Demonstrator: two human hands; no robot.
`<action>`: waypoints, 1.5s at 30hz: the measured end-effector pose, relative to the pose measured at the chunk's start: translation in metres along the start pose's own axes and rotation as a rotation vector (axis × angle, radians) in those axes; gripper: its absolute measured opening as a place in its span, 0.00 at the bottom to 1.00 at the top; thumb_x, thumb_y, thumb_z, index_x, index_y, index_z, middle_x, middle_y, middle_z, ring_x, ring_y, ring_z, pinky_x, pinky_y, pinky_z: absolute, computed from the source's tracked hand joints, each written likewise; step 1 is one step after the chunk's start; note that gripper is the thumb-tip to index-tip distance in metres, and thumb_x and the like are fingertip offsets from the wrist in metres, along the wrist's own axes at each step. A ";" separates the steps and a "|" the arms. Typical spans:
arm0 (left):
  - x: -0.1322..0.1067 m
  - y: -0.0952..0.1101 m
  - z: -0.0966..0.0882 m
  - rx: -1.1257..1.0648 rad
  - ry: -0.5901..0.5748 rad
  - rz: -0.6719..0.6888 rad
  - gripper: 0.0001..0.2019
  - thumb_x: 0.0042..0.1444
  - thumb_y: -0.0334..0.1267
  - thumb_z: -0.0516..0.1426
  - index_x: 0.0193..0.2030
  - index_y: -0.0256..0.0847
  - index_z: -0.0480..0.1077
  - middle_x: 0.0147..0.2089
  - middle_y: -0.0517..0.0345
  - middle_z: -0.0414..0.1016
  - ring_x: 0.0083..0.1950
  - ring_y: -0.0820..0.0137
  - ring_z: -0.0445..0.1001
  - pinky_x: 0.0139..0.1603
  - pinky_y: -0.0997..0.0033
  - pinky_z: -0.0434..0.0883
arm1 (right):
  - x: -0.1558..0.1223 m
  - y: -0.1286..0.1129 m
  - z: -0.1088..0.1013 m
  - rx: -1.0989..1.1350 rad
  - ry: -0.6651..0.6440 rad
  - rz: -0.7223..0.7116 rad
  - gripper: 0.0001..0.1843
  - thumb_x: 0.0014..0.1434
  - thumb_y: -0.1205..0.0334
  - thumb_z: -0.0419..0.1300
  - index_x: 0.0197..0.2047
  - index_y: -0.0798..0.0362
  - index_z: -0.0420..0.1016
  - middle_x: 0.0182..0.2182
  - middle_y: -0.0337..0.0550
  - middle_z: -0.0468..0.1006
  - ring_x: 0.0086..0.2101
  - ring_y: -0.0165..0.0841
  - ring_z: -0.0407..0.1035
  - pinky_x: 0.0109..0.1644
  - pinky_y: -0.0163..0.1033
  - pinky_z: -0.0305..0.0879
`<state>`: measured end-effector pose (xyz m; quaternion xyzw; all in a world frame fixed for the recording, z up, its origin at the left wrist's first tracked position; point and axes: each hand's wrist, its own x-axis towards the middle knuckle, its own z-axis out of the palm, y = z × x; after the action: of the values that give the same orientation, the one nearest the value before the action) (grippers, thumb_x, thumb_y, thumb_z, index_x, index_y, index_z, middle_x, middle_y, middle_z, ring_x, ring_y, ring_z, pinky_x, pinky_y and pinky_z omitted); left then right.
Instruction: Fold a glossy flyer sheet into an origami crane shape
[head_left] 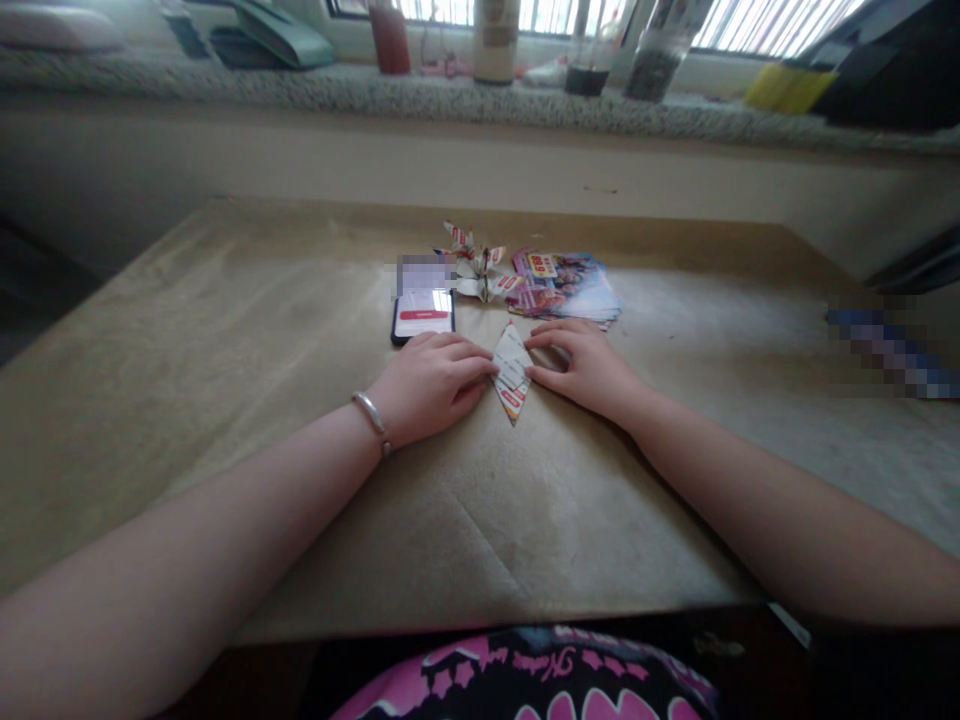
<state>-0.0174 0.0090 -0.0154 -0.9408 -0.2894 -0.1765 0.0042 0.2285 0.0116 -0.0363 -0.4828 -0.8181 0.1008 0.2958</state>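
Note:
A diamond-shaped piece of folded paper [512, 365] lies on the table, its long axis pointing toward and away from me. It is whitish with printed text and has red and orange print toward its near tip. My left hand [439, 385], with a silver bangle at the wrist, has its fingertips on the paper's left corner. At the right edge, the thumb and index finger of my right hand [577, 365] hold the paper with a gap between them. Just beyond sit folded paper figures [480, 275] with pointed petals or wings, made from similar printed paper.
A phone [424, 315] with a lit screen lies behind my left hand. Colourful printed sheets [570, 285] are stacked behind my right hand. A partly blurred blue item [892, 350] lies at the table's right side. Bottles and containers stand on the stone windowsill [442, 100].

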 end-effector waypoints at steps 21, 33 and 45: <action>0.001 -0.002 0.002 -0.106 0.018 -0.035 0.10 0.62 0.35 0.53 0.44 0.38 0.74 0.51 0.52 0.77 0.48 0.64 0.75 0.51 0.62 0.71 | 0.004 0.002 -0.003 0.165 -0.065 -0.132 0.04 0.52 0.61 0.65 0.27 0.50 0.74 0.40 0.45 0.80 0.45 0.39 0.73 0.54 0.50 0.63; 0.004 -0.003 0.007 -0.109 0.041 -0.199 0.06 0.59 0.37 0.57 0.41 0.38 0.72 0.37 0.54 0.78 0.37 0.68 0.74 0.39 0.69 0.69 | 0.006 -0.004 -0.002 0.185 -0.126 -0.237 0.04 0.55 0.61 0.62 0.29 0.48 0.72 0.39 0.43 0.81 0.45 0.38 0.72 0.54 0.49 0.64; 0.003 -0.012 0.011 -0.159 0.046 -0.066 0.08 0.62 0.35 0.55 0.41 0.40 0.77 0.43 0.53 0.79 0.42 0.68 0.75 0.45 0.68 0.71 | 0.007 -0.004 -0.003 0.147 -0.161 -0.271 0.03 0.59 0.63 0.60 0.33 0.49 0.73 0.41 0.44 0.80 0.44 0.37 0.71 0.53 0.47 0.65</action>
<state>-0.0181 0.0213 -0.0262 -0.9238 -0.3054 -0.2204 -0.0696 0.2251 0.0148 -0.0296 -0.3353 -0.8872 0.1580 0.2747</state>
